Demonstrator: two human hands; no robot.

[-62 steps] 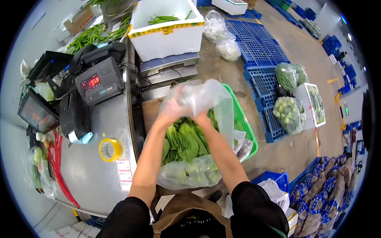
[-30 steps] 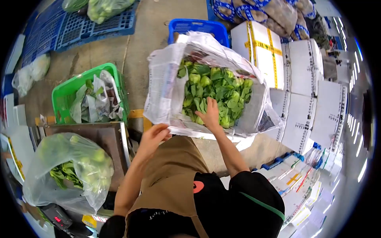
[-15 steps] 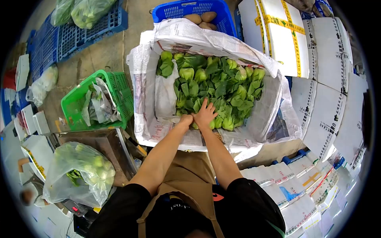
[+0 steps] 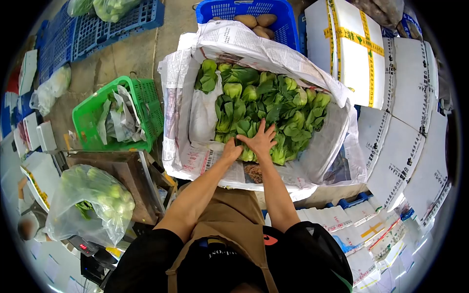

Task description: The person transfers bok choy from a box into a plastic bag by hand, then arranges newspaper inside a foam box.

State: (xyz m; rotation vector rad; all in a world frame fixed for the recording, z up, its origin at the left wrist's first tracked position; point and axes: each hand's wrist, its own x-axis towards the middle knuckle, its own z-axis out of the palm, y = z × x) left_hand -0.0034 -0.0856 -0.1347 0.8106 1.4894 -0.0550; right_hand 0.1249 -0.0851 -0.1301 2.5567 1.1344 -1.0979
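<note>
Heads of green bok choy (image 4: pixel 273 105) lie packed in a large box (image 4: pixel 322 141) lined with newspaper. At the near edge of the greens, my left hand (image 4: pixel 231 150) has its fingers curled in against a bok choy; its fingertips are partly hidden. Just right of it, my right hand (image 4: pixel 260 140) rests on the leaves with its fingers spread, its thumb reaching toward the left hand. One bok choy sits apart from the main rows, in the box's far left corner.
A green basket (image 4: pixel 97 141) holding crumpled paper stands at left, above a clear bag of vegetables (image 4: pixel 93 205). Behind the box is a blue crate (image 4: pixel 286 22) of brown tubers. White foam boxes (image 4: pixel 400 141) are stacked along the right. Another person (image 4: pixel 31 219) is at far left.
My right hand's fingers have spread wider over the leaves, and it has shifted slightly right. My left hand stays at the near edge of the greens. The whole view has shifted a little.
</note>
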